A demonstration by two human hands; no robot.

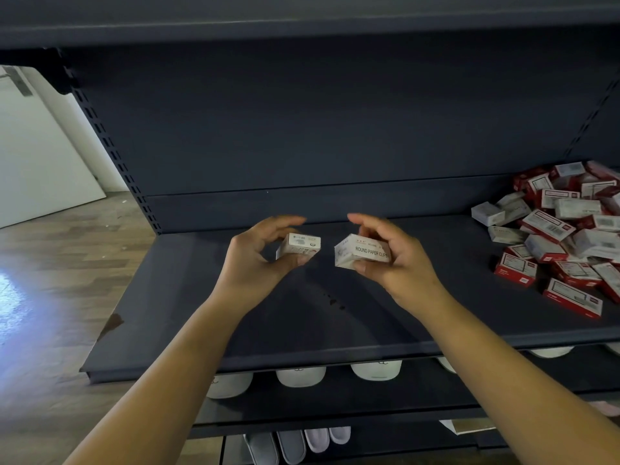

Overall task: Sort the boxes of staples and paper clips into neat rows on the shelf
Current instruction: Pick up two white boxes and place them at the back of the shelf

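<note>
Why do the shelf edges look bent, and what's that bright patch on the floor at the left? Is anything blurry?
Head view: the wide-angle lens bows the shelf edges and uprights. A bluish-white glare washes out the wooden floor at the far left. The shelf interior is dim. The left hand shows blurred fingertips, while the box in the right hand is sharp enough to read "ROUND PAPER CLIPS".

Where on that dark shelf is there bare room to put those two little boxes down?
The shelf is bare from its left edge to the middle, under both hands. The right end is crowded with a loose pile of boxes.
</note>
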